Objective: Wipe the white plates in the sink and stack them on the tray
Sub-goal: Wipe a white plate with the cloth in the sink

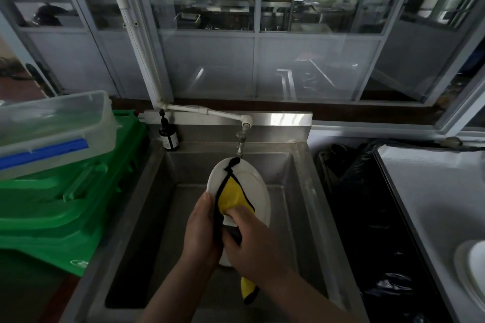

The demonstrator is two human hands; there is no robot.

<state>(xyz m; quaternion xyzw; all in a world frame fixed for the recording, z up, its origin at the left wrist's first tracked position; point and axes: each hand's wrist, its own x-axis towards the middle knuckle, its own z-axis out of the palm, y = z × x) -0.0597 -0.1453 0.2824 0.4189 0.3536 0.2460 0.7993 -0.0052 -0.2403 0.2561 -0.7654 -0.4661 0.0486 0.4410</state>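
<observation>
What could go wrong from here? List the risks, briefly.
1. The white plate is held tilted above the sink, gripped at its edge by the left hand; it may slip and chip on the steel.
2. Its top edge sits just under the tap, so a lift could knock it.
3. The yellow cloth under the right hand dangles and could snag.

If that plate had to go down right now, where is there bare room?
The steel sink floor shows bare left of the white plate, toward the dark bottle. The white counter at right is bare behind the stacked plates. The left is crowded: green crates under a clear plastic box.
</observation>
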